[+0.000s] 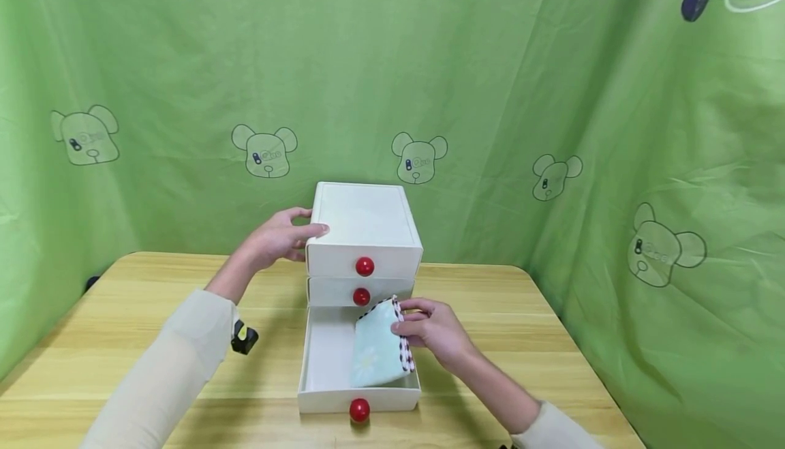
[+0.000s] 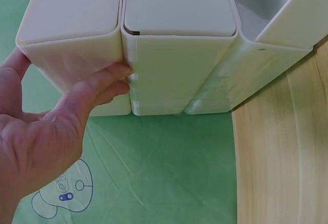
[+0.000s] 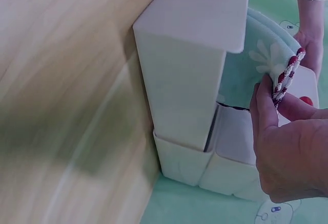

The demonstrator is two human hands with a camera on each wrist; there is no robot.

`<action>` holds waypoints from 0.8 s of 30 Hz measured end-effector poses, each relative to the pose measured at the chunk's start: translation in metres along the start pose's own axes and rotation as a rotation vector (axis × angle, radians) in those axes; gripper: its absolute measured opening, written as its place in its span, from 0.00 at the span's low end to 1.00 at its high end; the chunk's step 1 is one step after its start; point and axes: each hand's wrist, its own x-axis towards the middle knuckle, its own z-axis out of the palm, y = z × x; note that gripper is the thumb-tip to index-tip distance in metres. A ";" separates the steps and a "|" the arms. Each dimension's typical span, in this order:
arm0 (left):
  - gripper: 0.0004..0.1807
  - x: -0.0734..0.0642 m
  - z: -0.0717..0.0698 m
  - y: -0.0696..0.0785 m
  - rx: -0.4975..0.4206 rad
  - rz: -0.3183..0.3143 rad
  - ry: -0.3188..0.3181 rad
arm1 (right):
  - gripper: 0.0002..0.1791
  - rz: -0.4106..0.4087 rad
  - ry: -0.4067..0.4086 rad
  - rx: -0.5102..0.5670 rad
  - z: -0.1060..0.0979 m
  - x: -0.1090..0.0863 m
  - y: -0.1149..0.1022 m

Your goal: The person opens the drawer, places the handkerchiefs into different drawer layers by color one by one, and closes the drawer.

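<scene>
A white three-drawer storage box (image 1: 366,214) has its bottom drawer (image 1: 325,357) pulled out and its upper two drawers closed. My left hand (image 1: 281,239) rests against the box's left side, thumb over the top edge and fingers extended along the side wall. With thumb and fingers, my right hand (image 1: 437,330) pinches the braided edge of a folded light-blue cloth (image 1: 374,341). The cloth stands tilted inside the bottom drawer, its lower end near the drawer front. A pale flower and red-and-white braided trim (image 3: 288,75) show on it.
Each drawer front bears a red round knob, the lowest knob (image 1: 359,410) facing the near side. The wooden table (image 1: 490,340) carries the box. A green curtain (image 1: 343,67) with bear-head prints hangs close behind and along both sides.
</scene>
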 end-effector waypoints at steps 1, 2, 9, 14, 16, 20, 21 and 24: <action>0.49 0.000 0.000 0.000 0.000 -0.002 0.001 | 0.27 -0.001 0.000 -0.001 0.002 0.001 0.001; 0.49 0.000 0.000 0.000 0.002 -0.003 0.001 | 0.27 -0.002 -0.001 -0.001 0.005 0.002 0.002; 0.49 0.000 0.000 0.002 0.020 -0.002 0.005 | 0.26 0.010 -0.011 0.009 0.020 0.009 0.010; 0.49 0.000 0.000 0.001 0.020 0.004 0.000 | 0.25 0.011 -0.025 0.025 0.028 0.012 0.014; 0.49 0.000 0.000 0.001 0.015 0.001 0.000 | 0.25 0.010 -0.029 0.029 0.029 0.012 0.016; 0.49 0.000 0.000 0.000 0.015 -0.003 0.002 | 0.25 0.010 -0.032 0.010 0.031 0.014 0.019; 0.49 0.000 0.000 0.000 0.014 -0.006 0.006 | 0.25 0.011 -0.031 0.001 0.031 0.014 0.019; 0.49 -0.001 -0.001 0.001 0.023 -0.002 0.002 | 0.26 0.012 -0.022 -0.032 0.031 0.014 0.021</action>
